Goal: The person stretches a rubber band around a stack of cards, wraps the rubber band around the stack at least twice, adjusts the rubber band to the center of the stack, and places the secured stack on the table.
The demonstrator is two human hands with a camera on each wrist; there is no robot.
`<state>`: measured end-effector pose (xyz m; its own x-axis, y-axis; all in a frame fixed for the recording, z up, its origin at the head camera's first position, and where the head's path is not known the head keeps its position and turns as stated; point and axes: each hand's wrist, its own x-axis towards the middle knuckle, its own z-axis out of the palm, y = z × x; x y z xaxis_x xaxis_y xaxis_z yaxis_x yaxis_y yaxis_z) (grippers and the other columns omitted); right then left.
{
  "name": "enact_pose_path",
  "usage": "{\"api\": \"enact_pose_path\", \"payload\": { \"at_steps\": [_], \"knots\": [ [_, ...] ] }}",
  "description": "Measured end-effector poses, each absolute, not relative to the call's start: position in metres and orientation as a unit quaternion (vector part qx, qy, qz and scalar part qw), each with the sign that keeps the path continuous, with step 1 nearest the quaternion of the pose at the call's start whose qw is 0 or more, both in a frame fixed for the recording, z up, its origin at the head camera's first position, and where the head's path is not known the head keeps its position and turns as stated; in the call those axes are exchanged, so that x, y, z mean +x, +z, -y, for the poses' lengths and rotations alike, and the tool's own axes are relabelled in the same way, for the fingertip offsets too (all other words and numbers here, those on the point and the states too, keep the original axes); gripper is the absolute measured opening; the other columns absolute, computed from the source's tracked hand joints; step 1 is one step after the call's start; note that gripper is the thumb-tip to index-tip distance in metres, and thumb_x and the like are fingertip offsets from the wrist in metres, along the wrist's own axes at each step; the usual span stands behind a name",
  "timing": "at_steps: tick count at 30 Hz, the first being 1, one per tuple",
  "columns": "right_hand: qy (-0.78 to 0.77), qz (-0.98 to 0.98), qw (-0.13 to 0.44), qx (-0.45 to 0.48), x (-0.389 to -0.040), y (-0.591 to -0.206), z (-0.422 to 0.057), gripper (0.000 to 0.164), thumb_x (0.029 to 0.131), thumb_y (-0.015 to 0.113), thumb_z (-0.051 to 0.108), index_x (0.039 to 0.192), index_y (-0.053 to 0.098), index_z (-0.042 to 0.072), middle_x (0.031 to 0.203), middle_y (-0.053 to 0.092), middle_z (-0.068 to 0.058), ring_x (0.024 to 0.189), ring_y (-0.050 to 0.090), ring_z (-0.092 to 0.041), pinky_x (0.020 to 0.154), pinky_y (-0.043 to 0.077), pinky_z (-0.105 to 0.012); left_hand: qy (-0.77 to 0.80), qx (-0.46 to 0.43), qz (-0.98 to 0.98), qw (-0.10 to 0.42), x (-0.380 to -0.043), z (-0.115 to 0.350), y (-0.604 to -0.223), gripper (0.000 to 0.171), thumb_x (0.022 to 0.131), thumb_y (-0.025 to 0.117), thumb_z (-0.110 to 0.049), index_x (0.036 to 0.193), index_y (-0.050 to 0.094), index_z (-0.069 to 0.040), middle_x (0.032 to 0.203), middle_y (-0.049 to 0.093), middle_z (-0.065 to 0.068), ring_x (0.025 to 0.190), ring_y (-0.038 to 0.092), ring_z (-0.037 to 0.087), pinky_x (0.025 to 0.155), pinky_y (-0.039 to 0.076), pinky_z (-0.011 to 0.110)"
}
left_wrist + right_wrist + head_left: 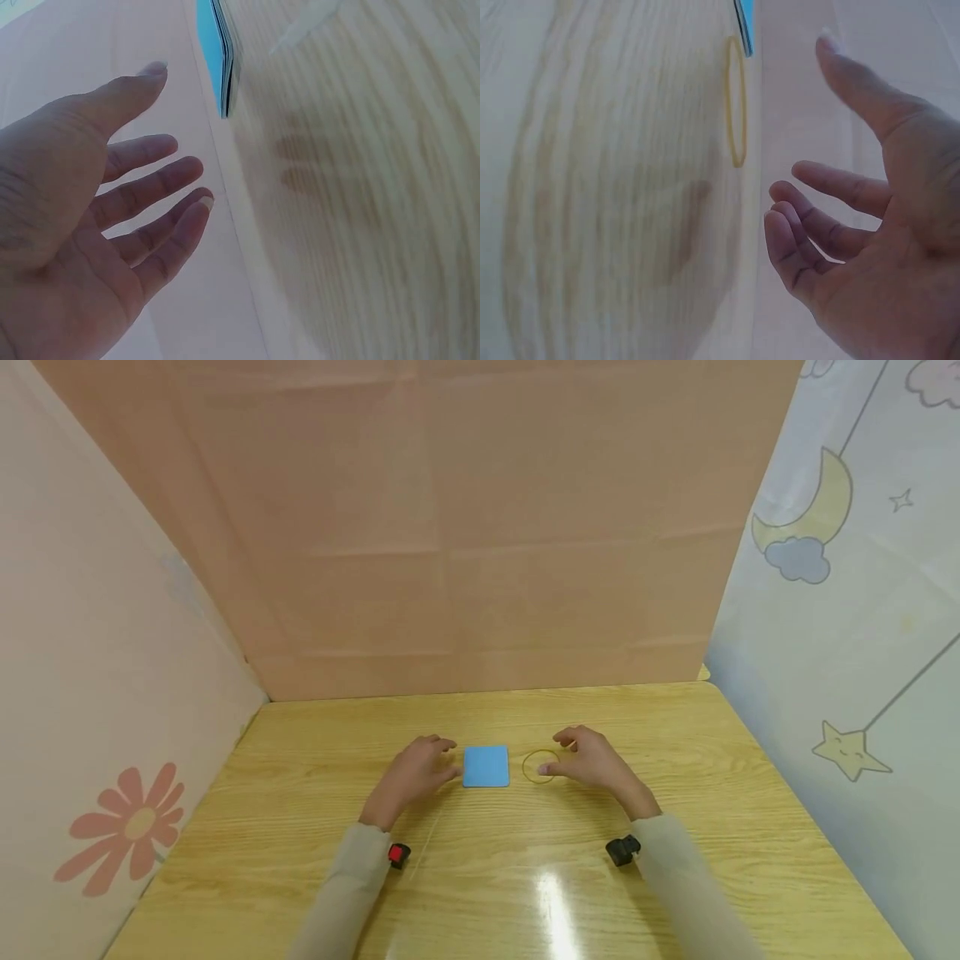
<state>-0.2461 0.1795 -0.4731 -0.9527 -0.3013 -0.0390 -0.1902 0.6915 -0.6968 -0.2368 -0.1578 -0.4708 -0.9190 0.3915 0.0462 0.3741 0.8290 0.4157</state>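
Note:
A flat blue square [486,767] with rounded corners lies on the wooden table between the two hands. Its edge, seen in the left wrist view, shows several thin layers, like a small pad or stack of cards [215,56]. To its right a thin yellow rubber band [523,766] lies flat in a loop. My left hand [416,774] hovers just left of the blue square, fingers spread and loosely bent, holding nothing. My right hand [592,762] is over the right side of the rubber band [728,97], thumb apart from the relaxed fingers, with nothing in its grasp.
A pale wooden table [480,868] carries these things, with a glare spot near its front. A peach-coloured backdrop [480,568] stands along the back edge. Printed cloth walls flank it, with a flower [138,824] on the left and a moon [828,497] on the right.

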Motion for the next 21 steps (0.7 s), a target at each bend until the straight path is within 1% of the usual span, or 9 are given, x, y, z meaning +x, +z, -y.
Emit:
{"api": "enact_pose_path", "payload": {
  "at_steps": [3, 7, 11, 14, 17, 19, 21],
  "knots": [
    [-0.36, -0.921, 0.078, -0.129, -0.247, -0.478, -0.176, 0.078, 0.089, 0.084, 0.045, 0.145, 0.058, -0.003, 0.137, 0.063, -0.024, 0.124, 0.062, -0.043, 0.099, 0.058, -0.057, 0.215, 0.197, -0.956, 0.025, -0.238, 0.155, -0.471, 0.059, 0.099, 0.074, -0.041, 0.143, 0.063, -0.003, 0.146, 0.063, 0.019, 0.136, 0.059, 0.04, 0.112, 0.053, 0.055],
    [-0.339, -0.928, 0.076, -0.132, -0.247, -0.48, -0.17, 0.08, 0.09, 0.084, 0.042, 0.146, 0.054, -0.007, 0.127, 0.064, -0.022, 0.113, 0.063, -0.036, 0.096, 0.057, -0.054, 0.212, 0.192, -0.958, 0.038, -0.24, 0.152, -0.471, 0.064, 0.099, 0.072, -0.045, 0.146, 0.059, -0.003, 0.151, 0.059, 0.02, 0.14, 0.056, 0.041, 0.114, 0.052, 0.056],
    [-0.321, -0.934, 0.077, -0.134, -0.248, -0.477, -0.164, 0.076, 0.092, 0.082, 0.042, 0.142, 0.056, -0.01, 0.123, 0.064, -0.022, 0.106, 0.062, -0.032, 0.094, 0.056, -0.051, 0.216, 0.192, -0.956, 0.056, -0.241, 0.149, -0.471, 0.066, 0.1, 0.072, -0.042, 0.15, 0.055, -0.002, 0.155, 0.055, 0.021, 0.144, 0.053, 0.04, 0.118, 0.049, 0.055],
    [-0.313, -0.936, 0.093, -0.135, -0.248, -0.475, -0.161, 0.073, 0.093, 0.081, 0.043, 0.14, 0.059, -0.008, 0.127, 0.063, -0.023, 0.111, 0.061, -0.033, 0.097, 0.056, -0.052, 0.221, 0.201, -0.951, 0.077, -0.243, 0.147, -0.474, 0.069, 0.101, 0.071, -0.04, 0.153, 0.05, -0.001, 0.161, 0.048, 0.021, 0.15, 0.047, 0.04, 0.124, 0.043, 0.054],
    [-0.31, -0.935, 0.101, -0.141, -0.248, -0.475, -0.16, 0.069, 0.094, 0.08, 0.042, 0.139, 0.06, -0.007, 0.131, 0.062, -0.025, 0.116, 0.061, -0.036, 0.099, 0.056, -0.054, 0.215, 0.206, -0.95, 0.092, -0.244, 0.145, -0.479, 0.074, 0.102, 0.069, -0.043, 0.158, 0.045, -0.002, 0.167, 0.04, 0.019, 0.157, 0.038, 0.038, 0.128, 0.037, 0.053],
    [-0.307, -0.936, 0.095, -0.144, -0.249, -0.476, -0.159, 0.065, 0.096, 0.078, 0.039, 0.138, 0.061, -0.007, 0.133, 0.062, -0.026, 0.12, 0.061, -0.039, 0.101, 0.056, -0.056, 0.209, 0.205, -0.951, 0.097, -0.245, 0.143, -0.482, 0.077, 0.102, 0.069, -0.045, 0.16, 0.042, -0.003, 0.17, 0.036, 0.017, 0.159, 0.034, 0.037, 0.13, 0.035, 0.053],
    [-0.299, -0.939, 0.081, -0.149, -0.251, -0.476, -0.158, 0.059, 0.097, 0.078, 0.034, 0.136, 0.062, -0.007, 0.131, 0.063, -0.026, 0.119, 0.062, -0.041, 0.1, 0.057, -0.056, 0.205, 0.207, -0.952, 0.098, -0.246, 0.141, -0.483, 0.079, 0.101, 0.069, -0.046, 0.161, 0.039, -0.004, 0.171, 0.033, 0.016, 0.16, 0.031, 0.038, 0.13, 0.034, 0.053]
  ]
}}
